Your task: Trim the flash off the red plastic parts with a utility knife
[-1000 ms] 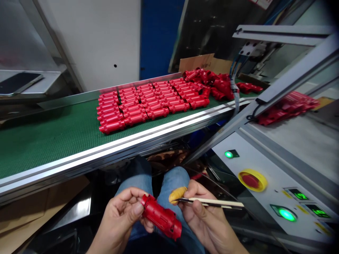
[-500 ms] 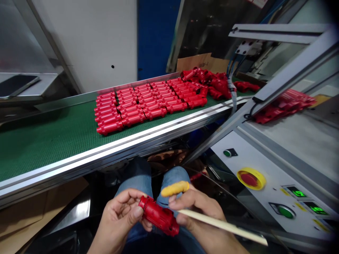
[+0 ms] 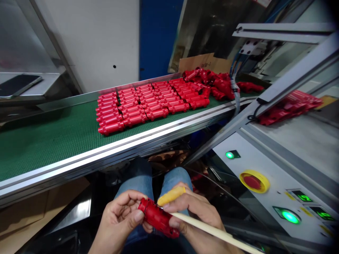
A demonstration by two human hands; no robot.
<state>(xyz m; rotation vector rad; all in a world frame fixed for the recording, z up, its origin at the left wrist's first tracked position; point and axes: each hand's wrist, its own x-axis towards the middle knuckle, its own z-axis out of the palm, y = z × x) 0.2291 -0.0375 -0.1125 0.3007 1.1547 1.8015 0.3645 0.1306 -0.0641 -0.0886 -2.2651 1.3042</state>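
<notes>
My left hand (image 3: 123, 218) pinches one end of a red ribbed plastic cylinder (image 3: 156, 217) between thumb and fingers, holding it tilted above my lap. My right hand (image 3: 198, 215) is closed around a long pale stick-like tool (image 3: 212, 227), its index finger wearing a yellow finger cot (image 3: 171, 196). The tool's front end lies against the upper side of the cylinder, under the yellow finger; its exact tip is mostly hidden. The right thumb touches the cylinder's lower end.
A green conveyor belt (image 3: 66, 130) carries rows of red cylinders (image 3: 156, 100) and a heap of red parts (image 3: 212, 81). At right stands a control panel (image 3: 262, 208) with a red-and-yellow stop button (image 3: 253, 181). More red parts (image 3: 293, 104) lie beyond the metal frame. A phone (image 3: 19, 84) rests at left.
My right hand has brought the tool and the yellow-covered finger further left, onto the cylinder. Two green buttons on the panel are now lit. The view has shifted slightly.
</notes>
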